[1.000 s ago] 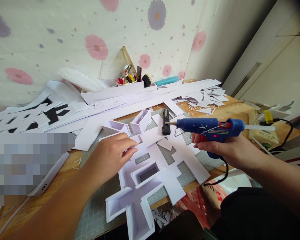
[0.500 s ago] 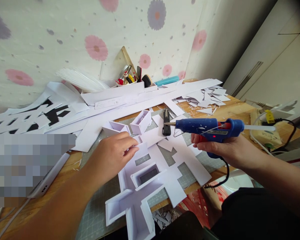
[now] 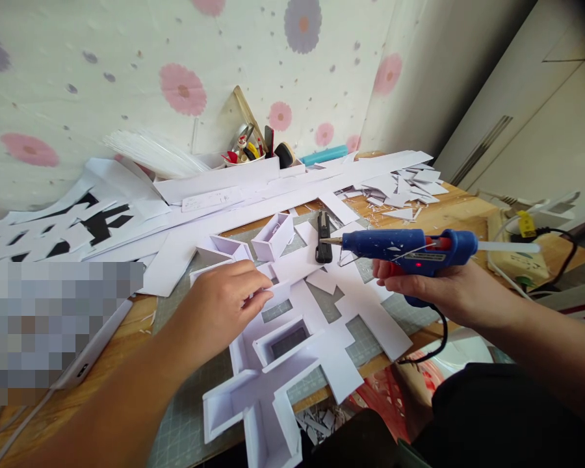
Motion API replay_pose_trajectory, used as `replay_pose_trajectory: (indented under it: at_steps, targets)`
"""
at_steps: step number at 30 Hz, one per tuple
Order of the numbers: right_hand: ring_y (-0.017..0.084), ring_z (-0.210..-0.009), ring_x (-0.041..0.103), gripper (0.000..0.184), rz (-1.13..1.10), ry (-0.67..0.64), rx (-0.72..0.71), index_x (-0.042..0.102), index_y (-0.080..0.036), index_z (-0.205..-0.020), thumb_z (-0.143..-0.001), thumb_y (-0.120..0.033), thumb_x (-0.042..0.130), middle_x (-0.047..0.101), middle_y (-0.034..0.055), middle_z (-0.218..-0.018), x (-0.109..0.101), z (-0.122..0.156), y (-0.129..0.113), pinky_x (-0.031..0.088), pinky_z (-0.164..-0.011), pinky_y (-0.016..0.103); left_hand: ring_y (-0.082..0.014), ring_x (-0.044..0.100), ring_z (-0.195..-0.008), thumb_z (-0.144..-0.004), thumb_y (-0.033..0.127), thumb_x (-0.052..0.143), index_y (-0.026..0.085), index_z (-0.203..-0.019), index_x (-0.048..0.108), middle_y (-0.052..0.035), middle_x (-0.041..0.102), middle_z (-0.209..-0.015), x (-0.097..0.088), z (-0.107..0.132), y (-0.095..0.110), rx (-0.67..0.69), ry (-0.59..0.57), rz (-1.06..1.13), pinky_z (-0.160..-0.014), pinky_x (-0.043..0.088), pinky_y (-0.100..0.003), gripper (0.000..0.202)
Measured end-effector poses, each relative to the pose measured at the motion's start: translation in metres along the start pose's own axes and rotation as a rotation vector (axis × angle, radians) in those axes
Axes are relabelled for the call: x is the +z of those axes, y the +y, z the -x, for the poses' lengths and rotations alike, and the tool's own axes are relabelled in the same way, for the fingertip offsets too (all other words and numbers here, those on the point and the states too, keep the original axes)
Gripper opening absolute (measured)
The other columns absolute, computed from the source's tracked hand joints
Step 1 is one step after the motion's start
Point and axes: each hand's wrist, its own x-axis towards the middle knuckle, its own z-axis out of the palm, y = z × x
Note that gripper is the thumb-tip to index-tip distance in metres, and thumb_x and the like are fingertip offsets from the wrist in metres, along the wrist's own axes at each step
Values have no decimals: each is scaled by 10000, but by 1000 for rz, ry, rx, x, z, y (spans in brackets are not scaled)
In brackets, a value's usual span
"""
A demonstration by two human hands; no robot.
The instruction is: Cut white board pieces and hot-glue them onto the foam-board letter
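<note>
A: Nearest the body, the white card shape (image 3: 273, 383) lies flat on the green cutting mat (image 3: 185, 416), its near arm overhanging the desk edge. What has changed there?

B: Very little. The left hand (image 3: 221, 305) has slid slightly to the right along the shape's far wall. Its fingers are bent, with the tips on the thin white strip. I cannot tell whether they pinch the strip or only press it. The shape itself has not shifted on the mat.

A: And the right hand (image 3: 436, 289)?

B: It is closed round the grip of the blue glue gun (image 3: 404, 247), with a finger by the red trigger. The gun is held level above the shape, nozzle pointing left, clear of the card. Against the frame one second back, the nozzle sits in almost the same spot.

A: My reading is that no glue is going on at this instant. The gun hangs off the work while the left hand resettles on the strip.

B: Agreed, as a judgement. The red lamp on the gun is lit, and a clear stick juts from its rear.

A: Farther out?

B: A black knife (image 3: 324, 237) lies just past the nozzle, and a small open box (image 3: 273, 237) is to its left. White offcuts (image 3: 404, 188) lie near the right corner, and a tool pot (image 3: 246, 153) stands at the flowered wall. All are unmoved. The whole view has tipped slightly, so everything sits a little higher in the frame than before.
</note>
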Motion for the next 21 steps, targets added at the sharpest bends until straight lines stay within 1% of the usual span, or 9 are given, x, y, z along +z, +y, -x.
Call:
replay_pose_trajectory:
  at_steps: [4,8,13,21]
  targets:
    - [192,-680,591,186,3,-8,3,688,-207,-771,-745,-387,727,653,52,-759,1,-1,-2,506,-528,280,-122,552,-636,-884,185,554,194,-757,698,5,619,-694,0,-1,0,4,8,-10,-609,378,-249,192]
    - [194,-695,599,198,11,-22,-5,683,-200,-774,-751,-391,728,656,53,-774,1,-1,-3,509,-534,277,-121,546,-638,-893,168,544,184,-736,683,7,603,-686,0,-1,2,5,-6,-49,-604,377,-244,210]
    - [164,-659,600,160,-4,-33,-40,682,-191,-789,-769,-343,729,659,37,-766,1,-2,-3,525,-548,251,-114,514,-605,-900,151,529,173,-709,666,13,563,-661,-2,-2,6,-13,-8,-90,-578,364,-242,237]
    - [173,-705,638,133,-9,-19,-92,688,-201,-803,-789,-326,731,679,32,-790,0,0,-1,554,-585,249,-113,506,-597,-909,149,507,178,-720,684,15,558,-658,-1,-1,4,-15,-1,-113,-572,368,-246,260]
